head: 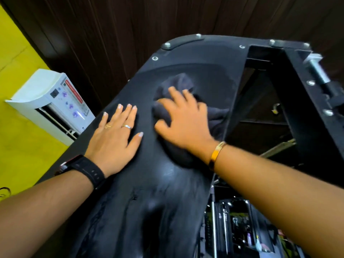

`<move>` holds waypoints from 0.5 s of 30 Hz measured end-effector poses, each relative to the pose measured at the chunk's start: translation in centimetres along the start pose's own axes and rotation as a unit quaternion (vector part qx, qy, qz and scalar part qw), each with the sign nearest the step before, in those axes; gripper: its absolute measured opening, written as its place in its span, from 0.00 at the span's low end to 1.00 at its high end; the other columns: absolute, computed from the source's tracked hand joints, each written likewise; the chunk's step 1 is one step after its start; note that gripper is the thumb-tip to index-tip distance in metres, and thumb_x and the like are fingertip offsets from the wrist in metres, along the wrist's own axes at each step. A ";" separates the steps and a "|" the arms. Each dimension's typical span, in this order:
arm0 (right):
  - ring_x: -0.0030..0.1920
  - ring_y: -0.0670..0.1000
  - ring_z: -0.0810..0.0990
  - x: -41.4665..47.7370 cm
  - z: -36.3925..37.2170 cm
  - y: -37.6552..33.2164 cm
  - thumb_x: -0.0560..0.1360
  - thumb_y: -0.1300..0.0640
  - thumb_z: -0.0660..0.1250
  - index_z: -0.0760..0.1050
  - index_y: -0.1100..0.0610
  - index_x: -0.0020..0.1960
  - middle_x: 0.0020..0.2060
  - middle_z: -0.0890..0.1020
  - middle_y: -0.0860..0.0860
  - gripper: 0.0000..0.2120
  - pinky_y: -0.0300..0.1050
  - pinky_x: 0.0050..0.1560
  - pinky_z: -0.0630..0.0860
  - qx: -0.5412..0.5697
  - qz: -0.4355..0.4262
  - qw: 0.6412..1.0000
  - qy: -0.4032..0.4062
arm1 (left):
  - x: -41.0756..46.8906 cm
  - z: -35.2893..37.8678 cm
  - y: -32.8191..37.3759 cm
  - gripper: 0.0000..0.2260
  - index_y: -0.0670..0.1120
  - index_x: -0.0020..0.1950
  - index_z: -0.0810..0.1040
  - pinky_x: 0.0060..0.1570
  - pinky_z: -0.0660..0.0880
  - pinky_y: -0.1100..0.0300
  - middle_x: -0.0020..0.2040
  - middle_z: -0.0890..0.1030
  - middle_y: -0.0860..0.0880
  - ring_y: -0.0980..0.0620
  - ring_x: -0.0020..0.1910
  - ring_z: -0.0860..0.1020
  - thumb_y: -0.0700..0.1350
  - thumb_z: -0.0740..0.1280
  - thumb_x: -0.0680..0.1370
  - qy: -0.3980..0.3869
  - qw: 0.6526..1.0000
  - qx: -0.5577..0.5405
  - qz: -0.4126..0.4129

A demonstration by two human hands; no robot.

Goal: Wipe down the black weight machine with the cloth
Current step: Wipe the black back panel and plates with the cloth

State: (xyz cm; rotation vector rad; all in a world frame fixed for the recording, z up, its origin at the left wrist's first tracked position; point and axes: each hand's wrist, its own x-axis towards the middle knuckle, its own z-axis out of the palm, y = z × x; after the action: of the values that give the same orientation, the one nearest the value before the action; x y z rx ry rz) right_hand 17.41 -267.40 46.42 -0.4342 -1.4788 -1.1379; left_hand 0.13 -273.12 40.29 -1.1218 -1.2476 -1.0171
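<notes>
The black weight machine's broad cover panel (210,58) fills the middle of the view, rising away from me. A dark grey cloth (176,82) lies bunched on the panel. My right hand (186,120) presses on the cloth with spread fingers and looks blurred. My left hand (115,135) rests flat on the panel just left of the cloth, fingers straight; it wears rings and a black watch. A wet sheen shows on the lower panel (149,198).
The machine's open frame (279,94) with bolts and a steel rod (316,67) stands to the right. A white air-conditioner unit (52,101) hangs on the yellow wall (16,149) to the left. Dark wood panelling (111,30) lies behind.
</notes>
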 end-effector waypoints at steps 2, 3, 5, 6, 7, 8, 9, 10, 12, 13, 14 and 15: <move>0.75 0.59 0.59 -1.3 -0.2 0.1 0.66 0.35 0.48 0.69 0.43 0.69 0.76 0.61 0.48 0.34 0.59 0.63 0.63 0.006 -0.058 0.998 -0.025 | 0.0 0.0 0.1 0.40 0.47 0.80 0.51 0.75 0.44 0.52 0.80 0.52 0.50 0.51 0.79 0.48 0.64 0.38 0.72 -0.004 1.000 -0.002 -0.001; 0.75 0.58 0.59 -1.2 -0.4 0.8 0.66 0.35 0.47 0.68 0.42 0.70 0.76 0.61 0.48 0.35 0.59 0.63 0.63 0.007 -0.070 0.997 -0.036 | 0.0 -0.1 0.1 0.39 0.47 0.80 0.51 0.75 0.44 0.52 0.80 0.52 0.50 0.52 0.79 0.48 0.64 0.38 0.72 -0.010 1.000 -0.004 -0.004; 0.75 0.57 0.60 -0.5 -0.9 2.9 0.66 0.34 0.46 0.67 0.41 0.70 0.76 0.61 0.47 0.36 0.58 0.63 0.63 -0.009 -0.070 0.997 -0.038 | 0.1 -0.1 0.2 0.37 0.48 0.80 0.50 0.75 0.44 0.53 0.80 0.51 0.51 0.53 0.79 0.47 0.63 0.40 0.73 -0.022 1.000 -0.006 -0.008; 0.75 0.56 0.60 0.1 -1.0 3.8 0.66 0.34 0.46 0.67 0.41 0.70 0.76 0.61 0.47 0.36 0.57 0.63 0.63 -0.020 -0.060 0.997 -0.035 | 0.1 -0.2 0.1 0.36 0.48 0.80 0.50 0.75 0.44 0.54 0.80 0.50 0.51 0.53 0.79 0.46 0.62 0.41 0.74 -0.024 1.000 -0.007 -0.011; 0.75 0.56 0.60 0.8 -1.1 4.8 0.66 0.34 0.45 0.66 0.40 0.70 0.76 0.61 0.47 0.35 0.56 0.63 0.63 -0.028 -0.043 0.998 -0.032 | 0.1 -0.2 0.2 0.35 0.48 0.80 0.50 0.75 0.43 0.54 0.80 0.50 0.52 0.53 0.78 0.46 0.62 0.42 0.75 -0.026 1.000 -0.009 -0.013; 0.75 0.56 0.60 1.5 -1.3 5.9 0.66 0.34 0.46 0.66 0.40 0.70 0.76 0.60 0.47 0.35 0.57 0.64 0.63 -0.033 -0.020 0.999 -0.029 | 0.0 -0.3 0.2 0.35 0.48 0.80 0.50 0.75 0.43 0.54 0.80 0.49 0.52 0.54 0.78 0.45 0.61 0.43 0.75 -0.029 0.999 -0.011 -0.013; 0.75 0.56 0.59 2.3 -1.3 6.9 0.68 0.34 0.48 0.66 0.41 0.71 0.76 0.60 0.47 0.33 0.57 0.64 0.62 -0.035 0.008 0.999 -0.027 | 0.0 -0.3 0.2 0.34 0.49 0.80 0.50 0.75 0.42 0.55 0.80 0.49 0.52 0.54 0.78 0.45 0.61 0.43 0.75 -0.032 0.999 -0.012 -0.014; 0.75 0.56 0.59 3.0 -1.3 7.8 0.71 0.36 0.51 0.65 0.41 0.71 0.77 0.59 0.48 0.30 0.58 0.65 0.61 -0.035 0.037 0.998 -0.024 | 0.0 -0.3 0.2 0.34 0.49 0.80 0.50 0.75 0.42 0.55 0.80 0.49 0.52 0.54 0.79 0.45 0.61 0.43 0.75 -0.032 0.999 -0.013 -0.014; 0.74 0.58 0.58 4.4 -1.2 9.3 0.75 0.39 0.56 0.65 0.43 0.71 0.77 0.58 0.49 0.25 0.59 0.66 0.60 -0.034 0.092 0.995 -0.011 | 0.1 -0.2 0.1 0.34 0.49 0.80 0.50 0.75 0.42 0.55 0.80 0.49 0.52 0.54 0.79 0.45 0.60 0.44 0.75 -0.029 0.999 -0.018 -0.012; 0.74 0.58 0.58 5.0 -1.2 10.0 0.76 0.40 0.56 0.65 0.44 0.71 0.77 0.58 0.49 0.25 0.60 0.65 0.60 -0.038 0.119 0.992 -0.006 | 0.1 -0.2 0.2 0.34 0.48 0.80 0.50 0.75 0.42 0.55 0.80 0.49 0.52 0.54 0.79 0.45 0.60 0.44 0.75 -0.027 0.999 -0.020 -0.011; 0.74 0.59 0.57 5.5 -1.1 10.3 0.77 0.40 0.56 0.64 0.45 0.72 0.77 0.57 0.50 0.25 0.61 0.66 0.59 -0.042 0.146 0.988 -0.004 | 0.2 -0.1 0.1 0.34 0.48 0.80 0.51 0.75 0.42 0.56 0.80 0.50 0.52 0.53 0.79 0.46 0.60 0.44 0.75 -0.024 0.999 -0.019 -0.010; 0.75 0.60 0.56 5.8 -1.0 10.4 0.77 0.40 0.56 0.63 0.46 0.73 0.77 0.56 0.50 0.26 0.62 0.66 0.58 -0.040 0.171 0.985 -0.004 | 0.2 -0.1 0.0 0.34 0.48 0.80 0.51 0.75 0.42 0.56 0.80 0.50 0.52 0.53 0.79 0.46 0.60 0.44 0.75 -0.022 1.000 -0.018 -0.008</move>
State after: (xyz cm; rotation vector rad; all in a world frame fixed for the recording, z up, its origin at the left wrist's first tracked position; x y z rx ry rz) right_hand 24.65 -265.31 55.71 -0.7192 -1.3068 -0.9233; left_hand 0.17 -273.20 40.44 -1.1701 -1.2795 -1.0355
